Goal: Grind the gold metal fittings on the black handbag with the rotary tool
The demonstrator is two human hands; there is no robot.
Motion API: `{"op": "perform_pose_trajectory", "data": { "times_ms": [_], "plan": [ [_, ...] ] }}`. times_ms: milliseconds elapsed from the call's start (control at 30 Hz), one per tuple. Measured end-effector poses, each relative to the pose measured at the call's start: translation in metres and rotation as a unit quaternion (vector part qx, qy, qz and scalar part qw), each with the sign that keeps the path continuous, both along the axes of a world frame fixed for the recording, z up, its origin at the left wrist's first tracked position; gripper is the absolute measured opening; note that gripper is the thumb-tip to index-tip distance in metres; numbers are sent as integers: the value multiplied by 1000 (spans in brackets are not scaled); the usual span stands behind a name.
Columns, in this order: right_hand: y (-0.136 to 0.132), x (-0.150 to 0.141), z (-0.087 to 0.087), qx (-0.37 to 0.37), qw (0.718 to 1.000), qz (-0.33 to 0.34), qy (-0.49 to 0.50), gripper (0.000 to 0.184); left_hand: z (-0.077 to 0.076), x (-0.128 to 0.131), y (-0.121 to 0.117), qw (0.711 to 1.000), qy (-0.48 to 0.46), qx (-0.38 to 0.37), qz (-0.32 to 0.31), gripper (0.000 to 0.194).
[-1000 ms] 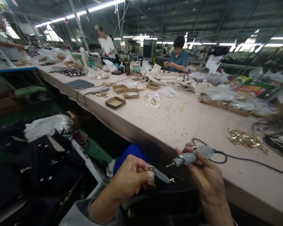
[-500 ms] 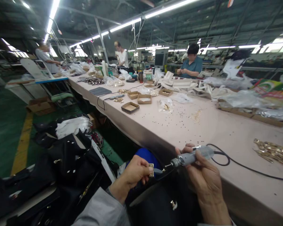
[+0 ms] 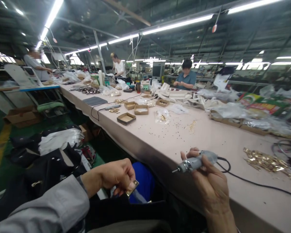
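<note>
My left hand (image 3: 115, 174) is closed in a pinch on a small gold metal plate (image 3: 134, 187), held over the black bag (image 3: 133, 207) in front of me. A strip of clear film hangs beside the plate; whether the plate is fastened to the bag I cannot tell. My right hand (image 3: 214, 191) is wrapped round a grey electric screwdriver (image 3: 200, 161). Its bit points left, apart from the plate and above the table's near edge. A black cord runs from its back end across the table.
On the long covered table (image 3: 208, 139) lie gold fittings (image 3: 266, 161), scattered small screws, cardboard trays (image 3: 126, 118) and plastic bags. A second screwdriver (image 3: 113, 107) rests farther along. Black bags (image 3: 46, 174) are piled at my left. Several people work along the table's far parts.
My left hand has moved left and lower with the gold plate, which now tilts. The black bag has shifted down. The screwdriver stays in my right hand, now farther from the plate. The view has turned right.
</note>
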State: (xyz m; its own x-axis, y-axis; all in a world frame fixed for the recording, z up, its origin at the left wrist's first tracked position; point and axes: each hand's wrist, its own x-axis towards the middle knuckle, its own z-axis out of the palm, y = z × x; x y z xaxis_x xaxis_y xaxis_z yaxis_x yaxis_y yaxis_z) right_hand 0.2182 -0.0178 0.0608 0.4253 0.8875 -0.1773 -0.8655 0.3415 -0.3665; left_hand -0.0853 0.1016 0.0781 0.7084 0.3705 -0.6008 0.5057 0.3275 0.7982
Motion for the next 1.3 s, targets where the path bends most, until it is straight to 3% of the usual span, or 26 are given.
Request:
{"op": "perform_pose_trajectory", "data": {
  "times_ms": [133, 300, 400, 533, 633, 700, 833, 1000, 1167, 1300],
  "plan": [
    [10, 26, 12, 23, 999, -27, -3, 28, -5, 25, 11, 997, -18, 75, 32, 25],
    [32, 71, 20, 24, 996, -77, -24, 26, -12, 93, 46, 977, -85, 172, 98, 20],
    [46, 96, 10, 17, 995, -89, -31, 23, -32, 136, 65, 968, -114, 164, 153, 25],
    [65, 120, -8, -17, 995, -95, -29, 20, -72, 171, 76, 971, -116, 136, 158, 27],
    [79, 131, -17, -46, 994, -98, -28, 19, -96, 183, 74, 970, -121, 115, 178, 30],
    [89, 136, -22, -62, 993, -97, -36, 20, -103, 189, 73, 966, -122, 114, 196, 32],
    [104, 135, -34, -75, 993, -79, -53, 24, -104, 198, 74, 968, -107, 113, 195, 29],
    [104, 110, -50, -93, 992, -31, -84, 28, -107, 197, 78, 972, -100, 68, 201, 27],
    [103, 85, -54, -108, 989, 8, -105, 36, -107, 193, 81, 980, -118, -26, 161, 29],
    [105, 80, -57, -113, 987, 18, -115, 39, -106, 190, 81, 978, -123, -43, 164, 32]
  ]
}}
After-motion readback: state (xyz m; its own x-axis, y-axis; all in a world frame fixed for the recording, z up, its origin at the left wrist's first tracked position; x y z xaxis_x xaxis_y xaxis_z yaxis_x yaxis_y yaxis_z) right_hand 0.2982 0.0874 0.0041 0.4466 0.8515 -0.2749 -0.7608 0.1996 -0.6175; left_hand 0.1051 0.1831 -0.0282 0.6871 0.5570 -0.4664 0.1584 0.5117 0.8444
